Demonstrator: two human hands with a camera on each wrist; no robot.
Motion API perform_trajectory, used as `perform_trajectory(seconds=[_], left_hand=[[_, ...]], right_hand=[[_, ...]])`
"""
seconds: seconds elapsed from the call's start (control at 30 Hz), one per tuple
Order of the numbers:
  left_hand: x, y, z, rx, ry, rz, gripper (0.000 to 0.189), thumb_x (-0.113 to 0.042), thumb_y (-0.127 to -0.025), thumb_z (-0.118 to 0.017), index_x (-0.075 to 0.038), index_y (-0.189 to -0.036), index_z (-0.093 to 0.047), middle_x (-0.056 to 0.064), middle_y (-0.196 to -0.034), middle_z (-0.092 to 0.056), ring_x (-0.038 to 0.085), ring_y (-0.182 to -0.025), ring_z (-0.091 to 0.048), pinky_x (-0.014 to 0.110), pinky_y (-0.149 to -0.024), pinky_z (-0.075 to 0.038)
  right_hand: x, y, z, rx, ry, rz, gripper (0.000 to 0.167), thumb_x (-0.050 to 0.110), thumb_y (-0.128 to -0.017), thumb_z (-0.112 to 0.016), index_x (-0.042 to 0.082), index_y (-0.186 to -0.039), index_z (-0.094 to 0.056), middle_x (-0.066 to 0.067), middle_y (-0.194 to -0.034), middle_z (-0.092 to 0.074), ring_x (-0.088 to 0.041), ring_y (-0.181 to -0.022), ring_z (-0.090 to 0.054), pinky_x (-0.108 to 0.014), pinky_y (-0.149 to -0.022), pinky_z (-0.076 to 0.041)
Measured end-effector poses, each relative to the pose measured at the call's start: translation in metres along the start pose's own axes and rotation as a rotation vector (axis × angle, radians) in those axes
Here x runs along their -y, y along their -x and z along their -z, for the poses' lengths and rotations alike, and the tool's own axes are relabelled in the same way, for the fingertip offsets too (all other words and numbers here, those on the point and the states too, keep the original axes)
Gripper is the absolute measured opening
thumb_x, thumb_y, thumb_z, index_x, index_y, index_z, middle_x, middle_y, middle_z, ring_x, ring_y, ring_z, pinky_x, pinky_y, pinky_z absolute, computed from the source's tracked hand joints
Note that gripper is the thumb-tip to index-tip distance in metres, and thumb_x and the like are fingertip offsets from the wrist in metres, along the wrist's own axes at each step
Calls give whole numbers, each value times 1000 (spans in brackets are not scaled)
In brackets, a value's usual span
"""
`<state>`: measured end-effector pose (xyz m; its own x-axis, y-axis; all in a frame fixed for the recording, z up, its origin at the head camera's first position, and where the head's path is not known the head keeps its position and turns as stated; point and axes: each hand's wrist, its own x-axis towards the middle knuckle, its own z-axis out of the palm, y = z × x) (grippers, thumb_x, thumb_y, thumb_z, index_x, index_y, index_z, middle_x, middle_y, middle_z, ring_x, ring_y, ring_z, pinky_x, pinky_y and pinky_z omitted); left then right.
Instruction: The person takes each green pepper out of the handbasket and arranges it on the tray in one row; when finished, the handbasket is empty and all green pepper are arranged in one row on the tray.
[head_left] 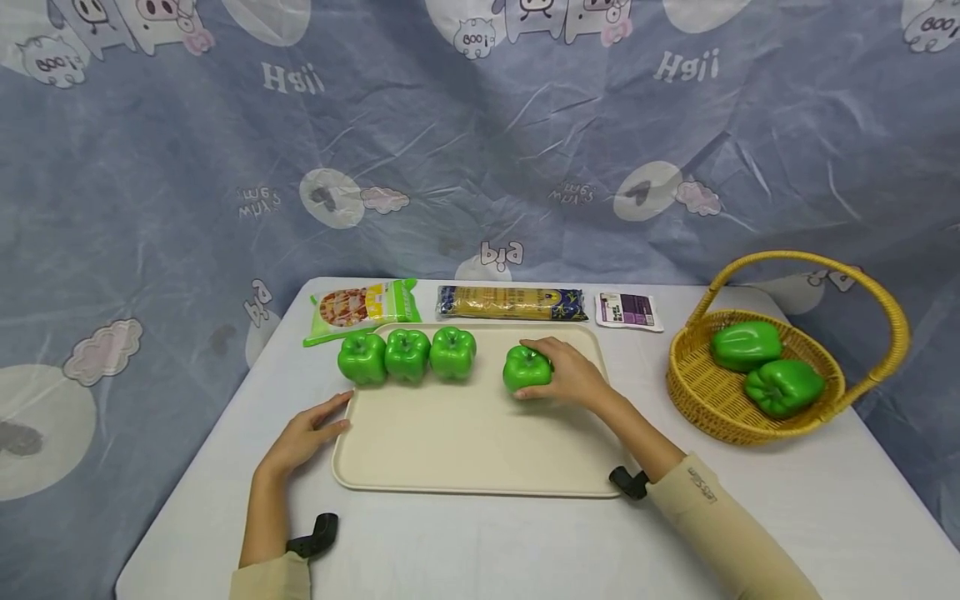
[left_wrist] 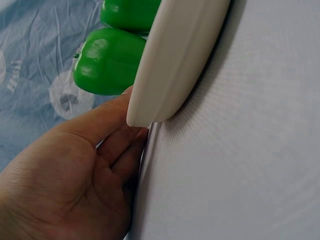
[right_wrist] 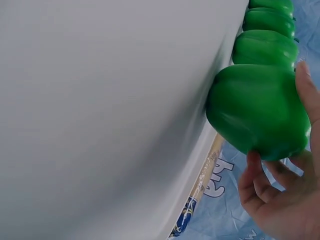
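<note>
On the cream tray point(head_left: 480, 442), my right hand point(head_left: 567, 372) grips a green bell pepper point(head_left: 522, 371), thumb on the near side and fingers on the far side. The right wrist view shows the held pepper point(right_wrist: 260, 110) close up, with my right hand point(right_wrist: 285, 185) around it. Left of it, three more bell peppers stand in a row at the tray's far left: one point(head_left: 453, 353), another point(head_left: 407, 356) and a third point(head_left: 363, 358) at the corner. My left hand point(head_left: 302, 437) rests by the tray's left edge, fingers fairly straight, fingertips touching the rim point(left_wrist: 165, 60).
A yellow wicker basket point(head_left: 693, 408) with a tall handle stands at right, holding two green peppers point(head_left: 784, 387). Behind the tray lie a green food packet point(head_left: 363, 308), a long spaghetti packet point(head_left: 512, 303) and a small white-and-purple packet point(head_left: 628, 311). A patterned blue curtain point(head_left: 480, 167) hangs behind.
</note>
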<state>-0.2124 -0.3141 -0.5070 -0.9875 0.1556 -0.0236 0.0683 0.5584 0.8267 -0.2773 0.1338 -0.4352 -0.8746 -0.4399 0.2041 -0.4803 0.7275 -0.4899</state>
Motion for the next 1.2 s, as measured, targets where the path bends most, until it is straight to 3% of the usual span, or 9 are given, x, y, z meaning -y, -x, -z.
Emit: perform_trajectory(seconds=[0.23,0.6,1.2], left_hand=[[2,0,0,7,15,-5,55,-35,-87,-63,-17,-136,-48,14,-145,-33,34,-135,-24,56,-108,-13],[-3,2,0,5,14,-4,56,-35,-86,-64,-15,-136,-48,14,-145,-34,34,-134,-25,55,-108,-15],[-3,2,0,2,36,-1,56,-33,-86,-65,-14,-136,-49,15,-144,-34,34,-134,-25,55,-108,-14]], right_hand=[[-2,4,5,45,-108,19,83,46,-71,-77,8,-137,-45,-10,-118,-55,-19,-81,-52,-31,-69,-45],[4,-12,4,77,-79,11,80,43,-73,-76,8,-137,-44,-9,-117,-58,-19,-81,-54,-31,-70,-46],[12,-40,-15,66,-159,-4,81,41,-73,-77,8,-138,-41,-10,-114,-57,-22,-79,-55,-31,-68,-46]])
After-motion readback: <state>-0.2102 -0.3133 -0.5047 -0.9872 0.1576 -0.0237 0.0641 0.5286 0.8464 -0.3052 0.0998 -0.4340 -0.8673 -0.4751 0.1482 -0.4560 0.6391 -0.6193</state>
